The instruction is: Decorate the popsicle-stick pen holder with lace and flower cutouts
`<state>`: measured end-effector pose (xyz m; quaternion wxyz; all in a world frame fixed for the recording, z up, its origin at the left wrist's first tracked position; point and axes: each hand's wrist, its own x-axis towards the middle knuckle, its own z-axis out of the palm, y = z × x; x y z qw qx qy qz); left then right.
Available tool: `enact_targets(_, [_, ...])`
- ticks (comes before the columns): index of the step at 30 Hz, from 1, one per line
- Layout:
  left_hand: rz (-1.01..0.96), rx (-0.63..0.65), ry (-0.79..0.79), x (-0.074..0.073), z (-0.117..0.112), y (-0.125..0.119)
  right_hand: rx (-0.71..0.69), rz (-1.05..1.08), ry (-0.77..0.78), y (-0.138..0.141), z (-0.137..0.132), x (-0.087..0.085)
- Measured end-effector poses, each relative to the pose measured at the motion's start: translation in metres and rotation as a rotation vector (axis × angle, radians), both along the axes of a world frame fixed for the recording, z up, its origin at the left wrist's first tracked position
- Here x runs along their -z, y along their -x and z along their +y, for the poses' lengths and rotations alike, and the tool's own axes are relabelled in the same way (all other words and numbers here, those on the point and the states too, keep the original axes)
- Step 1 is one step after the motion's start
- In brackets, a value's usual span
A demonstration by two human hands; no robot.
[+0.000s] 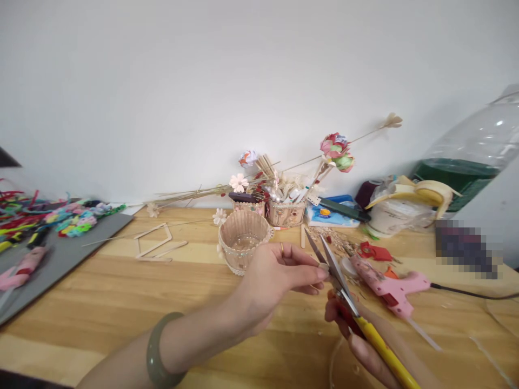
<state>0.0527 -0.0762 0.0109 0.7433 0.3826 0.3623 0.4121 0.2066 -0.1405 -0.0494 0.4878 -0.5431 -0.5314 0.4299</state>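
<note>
My left hand (279,275), with a green bangle (157,346) on its wrist, pinches thumb and fingers together. What lies in the pinch, if anything, is too small to make out. In my right hand (365,351) is a pair of scissors (344,292) with yellow and red handles. Their blades are parted and point up and away, right at the left fingertips. Just beyond the left hand stands a round basket (233,246) with ribbed beige walls and a trimmed rim, partly hidden by that hand.
A pink glue gun (399,292) lies at right, its cord running off. Behind it are a banana peel (421,192) and a big bottle (462,173). Craft flowers (336,151) rise from a decorated box (287,212). Wooden sticks (156,248) and colourful pipe cleaners (77,219) lie left.
</note>
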Motion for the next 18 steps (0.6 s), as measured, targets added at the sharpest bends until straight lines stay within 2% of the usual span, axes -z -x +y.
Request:
enact_targets(6, [-0.008, -0.008, 0.004, 0.001, 0.0, 0.0, -0.078, -0.07, 0.053, -0.007, 0.0, -0.003])
enact_targets(13, [0.005, -0.03, 0.005, 0.002, -0.001, -0.001, -0.11, -0.028, 0.105, -0.014, 0.001, 0.012])
enact_targets(18, [0.009, -0.038, 0.004, 0.002, 0.0, -0.001, -0.088, -0.025, 0.073, -0.018, -0.002, 0.016])
